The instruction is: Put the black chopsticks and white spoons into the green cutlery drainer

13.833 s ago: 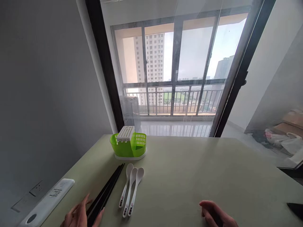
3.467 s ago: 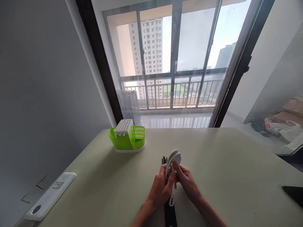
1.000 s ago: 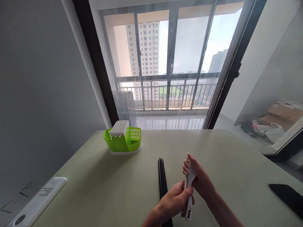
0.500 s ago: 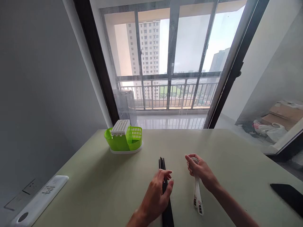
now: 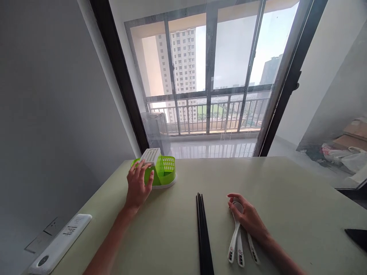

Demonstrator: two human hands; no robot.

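Note:
Three white spoons (image 5: 239, 246) lie on the table with their handles fanned toward me. My right hand (image 5: 249, 217) curls round their bowl ends; one bowl shows between thumb and forefinger. At the left, my left hand (image 5: 138, 184) reaches to a green cutlery basket (image 5: 166, 179) with a white slotted top (image 5: 151, 156). Its fingers are apart at the basket's near left side, and whether they touch it I cannot tell. Between my hands lies a bundle of black chopsticks (image 5: 202, 229), side by side and pointing away from me.
The pale green table (image 5: 172, 236) reaches to a glass door at the back. A white power strip (image 5: 61, 242) lies along its left edge by the wall. A black flat object (image 5: 357, 237) is at the right edge, partly out of view.
My left hand has moved from the chopsticks up and left to the green basket. Under my right hand the spoon handles have spread, and a third handle now shows.

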